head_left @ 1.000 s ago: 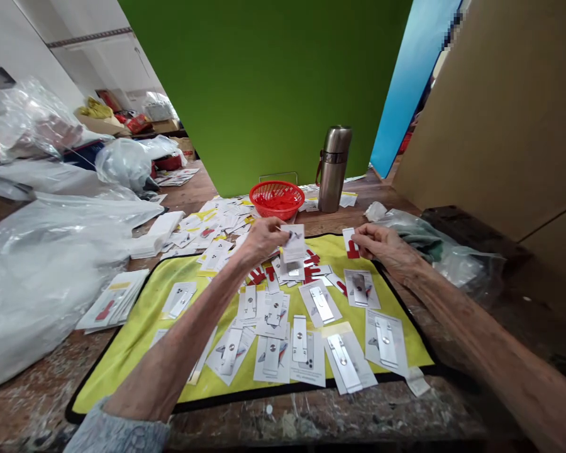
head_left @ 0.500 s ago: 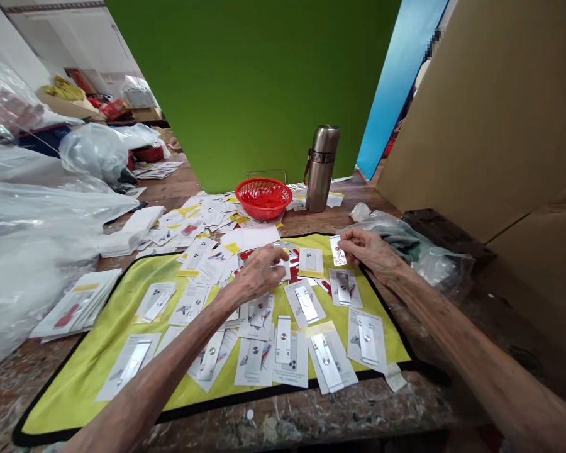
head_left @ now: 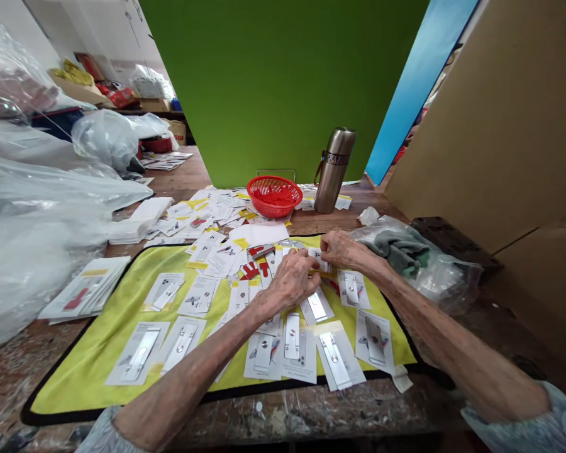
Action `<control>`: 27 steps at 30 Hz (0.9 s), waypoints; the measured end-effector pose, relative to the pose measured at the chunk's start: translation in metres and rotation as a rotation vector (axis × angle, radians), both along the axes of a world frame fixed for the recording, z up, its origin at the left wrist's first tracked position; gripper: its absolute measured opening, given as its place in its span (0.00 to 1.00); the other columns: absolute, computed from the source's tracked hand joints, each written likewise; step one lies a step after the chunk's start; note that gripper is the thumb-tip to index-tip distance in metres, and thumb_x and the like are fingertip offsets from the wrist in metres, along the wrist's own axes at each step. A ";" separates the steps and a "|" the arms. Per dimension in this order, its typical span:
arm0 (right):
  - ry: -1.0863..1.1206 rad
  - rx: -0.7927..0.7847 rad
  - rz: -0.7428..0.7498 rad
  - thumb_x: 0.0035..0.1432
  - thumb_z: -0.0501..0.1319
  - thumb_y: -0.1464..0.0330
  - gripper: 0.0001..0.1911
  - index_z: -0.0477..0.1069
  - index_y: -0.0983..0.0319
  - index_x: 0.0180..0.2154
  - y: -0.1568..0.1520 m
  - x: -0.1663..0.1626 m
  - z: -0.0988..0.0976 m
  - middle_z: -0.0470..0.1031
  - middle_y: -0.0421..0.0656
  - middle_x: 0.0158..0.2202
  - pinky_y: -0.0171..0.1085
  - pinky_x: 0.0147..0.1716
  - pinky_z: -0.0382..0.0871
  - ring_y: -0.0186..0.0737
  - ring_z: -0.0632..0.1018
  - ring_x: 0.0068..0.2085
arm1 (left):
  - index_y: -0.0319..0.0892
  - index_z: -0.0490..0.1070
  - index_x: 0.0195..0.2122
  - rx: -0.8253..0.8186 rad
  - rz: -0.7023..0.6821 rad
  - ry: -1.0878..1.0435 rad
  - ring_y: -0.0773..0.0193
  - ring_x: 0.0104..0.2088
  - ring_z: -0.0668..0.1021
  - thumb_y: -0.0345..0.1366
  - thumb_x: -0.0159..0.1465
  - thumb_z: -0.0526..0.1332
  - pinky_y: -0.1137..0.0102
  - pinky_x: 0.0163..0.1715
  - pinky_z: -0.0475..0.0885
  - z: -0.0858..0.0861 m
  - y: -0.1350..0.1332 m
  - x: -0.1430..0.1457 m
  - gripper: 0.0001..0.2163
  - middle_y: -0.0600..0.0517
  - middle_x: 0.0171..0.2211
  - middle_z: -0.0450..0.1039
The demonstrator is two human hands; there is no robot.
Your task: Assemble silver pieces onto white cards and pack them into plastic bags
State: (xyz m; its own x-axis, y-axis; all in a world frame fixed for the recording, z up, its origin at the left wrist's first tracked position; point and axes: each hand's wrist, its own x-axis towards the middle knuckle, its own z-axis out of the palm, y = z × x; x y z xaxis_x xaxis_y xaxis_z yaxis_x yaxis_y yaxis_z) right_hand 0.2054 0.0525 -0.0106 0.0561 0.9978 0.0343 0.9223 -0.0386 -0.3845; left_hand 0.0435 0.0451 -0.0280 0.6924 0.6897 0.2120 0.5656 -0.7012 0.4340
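Note:
My left hand [head_left: 293, 279] and my right hand [head_left: 342, 249] meet above the middle of a yellow-green mat with a black border [head_left: 63, 393]. Between their fingertips is a small white card [head_left: 317, 258], mostly hidden, and my right fingers pinch it. My left fingertips press at or beside its edge, over a loose pile of cards with red cut-out shapes [head_left: 257, 269]. Below my wrists lie several white cards with metal strips, such as one [head_left: 334, 360] near the mat's front edge.
A red plastic basket [head_left: 274, 196] and a steel flask [head_left: 334, 170] stand behind scattered cards [head_left: 212, 214]. Plastic bags [head_left: 38, 239] heap on the left. A bag with grey-green cloth [head_left: 400, 251] lies right. Cardboard [head_left: 500, 126] rises at right.
My left hand has moved right from the mat's middle to meet my right hand. My right hand, still holding the small card, has moved down and slightly left.

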 end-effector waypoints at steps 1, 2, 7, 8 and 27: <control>-0.021 -0.007 0.010 0.44 0.57 0.76 0.05 0.70 0.62 0.23 0.001 -0.001 0.000 0.70 0.39 0.21 0.32 0.26 0.57 0.34 0.69 0.26 | 0.36 0.77 0.36 -0.010 0.030 -0.007 0.58 0.39 0.72 0.28 0.58 0.56 0.64 0.44 0.69 -0.001 0.001 -0.002 0.10 0.46 0.34 0.73; -0.037 -0.011 0.016 0.46 0.57 0.75 0.05 0.71 0.62 0.26 0.001 -0.001 0.000 0.70 0.39 0.21 0.32 0.25 0.57 0.34 0.69 0.25 | 0.37 0.77 0.35 -0.018 0.063 -0.020 0.58 0.39 0.73 0.28 0.58 0.56 0.65 0.44 0.69 -0.001 0.002 -0.004 0.10 0.46 0.34 0.73; -0.088 0.013 0.021 0.55 0.51 0.74 0.11 0.72 0.64 0.34 -0.007 0.008 0.007 0.74 0.43 0.27 0.34 0.29 0.61 0.37 0.72 0.28 | 0.37 0.76 0.34 -0.069 0.216 -0.049 0.60 0.37 0.75 0.28 0.58 0.56 0.66 0.42 0.70 0.005 0.018 -0.030 0.09 0.46 0.34 0.75; -0.089 0.017 0.041 0.56 0.52 0.73 0.10 0.72 0.64 0.35 -0.009 0.010 0.007 0.75 0.44 0.29 0.34 0.31 0.62 0.38 0.73 0.31 | 0.37 0.76 0.34 -0.083 0.251 -0.042 0.61 0.36 0.75 0.28 0.57 0.56 0.66 0.41 0.70 0.007 0.023 -0.037 0.09 0.47 0.33 0.75; -0.047 0.395 0.315 0.54 0.52 0.77 0.20 0.68 0.63 0.49 0.062 -0.015 0.016 0.71 0.49 0.47 0.39 0.44 0.68 0.41 0.74 0.45 | 0.37 0.75 0.41 0.150 0.435 -0.022 0.56 0.44 0.75 0.28 0.60 0.52 0.64 0.47 0.68 0.065 0.139 -0.026 0.14 0.42 0.42 0.76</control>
